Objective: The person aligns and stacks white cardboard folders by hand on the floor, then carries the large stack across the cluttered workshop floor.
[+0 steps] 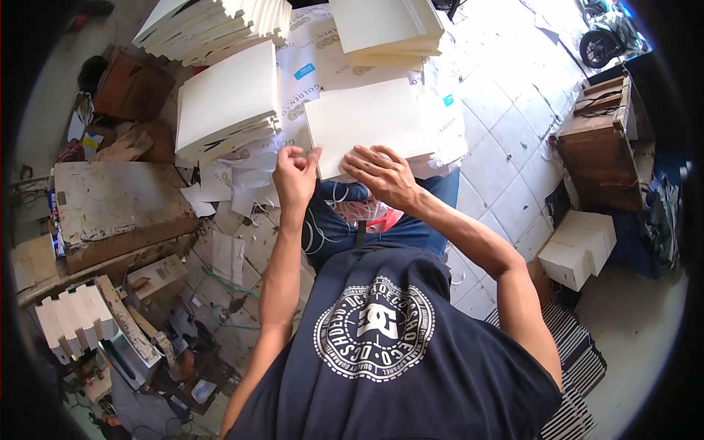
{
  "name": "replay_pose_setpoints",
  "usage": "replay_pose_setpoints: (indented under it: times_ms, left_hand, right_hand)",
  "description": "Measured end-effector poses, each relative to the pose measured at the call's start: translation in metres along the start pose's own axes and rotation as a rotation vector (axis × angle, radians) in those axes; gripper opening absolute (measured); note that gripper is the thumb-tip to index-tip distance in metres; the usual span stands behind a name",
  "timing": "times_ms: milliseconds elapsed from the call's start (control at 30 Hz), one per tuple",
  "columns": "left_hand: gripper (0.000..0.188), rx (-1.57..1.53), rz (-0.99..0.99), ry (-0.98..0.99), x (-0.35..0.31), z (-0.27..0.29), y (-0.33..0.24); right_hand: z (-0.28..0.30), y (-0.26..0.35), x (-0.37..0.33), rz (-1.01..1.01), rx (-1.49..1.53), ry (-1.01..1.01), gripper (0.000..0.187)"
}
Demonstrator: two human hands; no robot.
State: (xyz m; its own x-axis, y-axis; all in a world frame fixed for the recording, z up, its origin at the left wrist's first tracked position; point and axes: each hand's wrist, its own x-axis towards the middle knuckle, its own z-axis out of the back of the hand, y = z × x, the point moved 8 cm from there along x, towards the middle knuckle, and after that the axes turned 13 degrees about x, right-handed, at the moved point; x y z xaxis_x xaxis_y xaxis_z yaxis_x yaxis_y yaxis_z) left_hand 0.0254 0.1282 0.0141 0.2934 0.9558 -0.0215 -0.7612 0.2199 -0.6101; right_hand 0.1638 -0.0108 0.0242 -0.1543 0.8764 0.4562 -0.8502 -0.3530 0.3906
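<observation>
A thin stack of cream sheets (367, 117) lies in front of me on the near part of a table covered in printed white wrapping. My right hand (381, 174) rests palm down on its near edge, fingers stretched out over the top sheet. At the stack's near left corner is my left hand (295, 176), its fingers curled and the thumb side touching the stack's left edge. Whatever those curled fingers may hold is hidden. Left of the stack stands a taller pile of folded cream sheets (227, 99), its layers uneven along the near side.
More cream piles stand farther back, one at the far left (213, 29) and one at the far right (385, 26). A worn wooden box (121, 202) is at my left; a wooden cabinet (601, 147) and a cream block stack (579, 246) are at my right. White tiles (506, 132) cover the floor.
</observation>
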Motion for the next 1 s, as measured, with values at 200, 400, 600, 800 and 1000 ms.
replay_pose_setpoints:
  times_ms: [200,400,600,800,1000]
  left_hand:
    - [0.055,-0.298,0.246,0.393,-0.039,-0.039,0.03]
    - [0.033,-0.692,0.246,0.374,-0.044,-0.057,0.018]
    - [0.032,-0.862,0.284,0.374,-0.044,-0.052,0.01]
    - [0.032,-0.887,0.339,0.419,-0.059,-0.018,-0.012]
    - [0.037,-1.084,0.023,0.069,-0.082,0.11,-0.013]
  right_hand:
    - [0.0,-0.002,-0.003,-0.036,0.017,0.02,0.04]
    - [-0.022,0.026,-0.001,-0.098,-0.149,0.02,0.061]
    - [0.048,-0.038,-0.07,-0.332,-0.258,-0.147,0.054]
    - [0.07,-0.018,-0.003,-0.371,-0.055,-0.072,0.071]
    - [0.141,0.051,0.111,-0.075,0.234,0.201,0.033]
